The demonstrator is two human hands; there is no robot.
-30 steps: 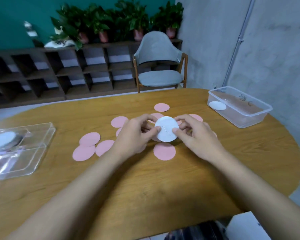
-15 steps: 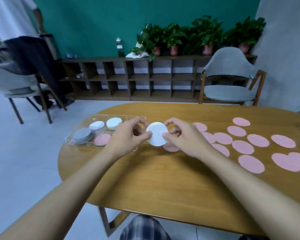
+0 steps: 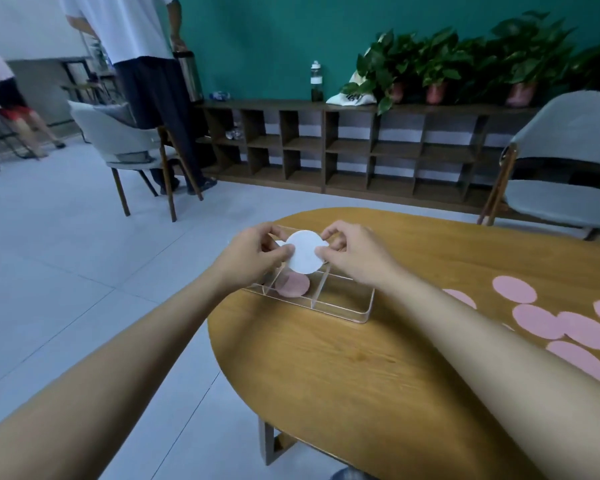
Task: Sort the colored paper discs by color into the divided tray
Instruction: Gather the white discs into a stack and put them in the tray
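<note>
Head view: the left hand [image 3: 253, 258] and right hand [image 3: 354, 258] each pinch an edge of one white disc [image 3: 305, 252], holding it just above the clear tray [image 3: 361, 313] at the surface's [image 3: 326, 368] left end. A pink disc [image 3: 293, 285] lies in a near compartment. The step looks like placing white: next, lower it into a far compartment, mostly hidden behind the hands, and let go

The white disc [image 3: 305, 251] pinched between my left hand [image 3: 253, 258] and right hand [image 3: 354, 254] is smooth, matt paper. Under my hands the tray [image 3: 361, 311] is clear, glossy plastic. The tabletop [image 3: 326, 358] is grained wood with a soft sheen. The pink discs [image 3: 515, 289] right of my right hand are matt paper.
</note>
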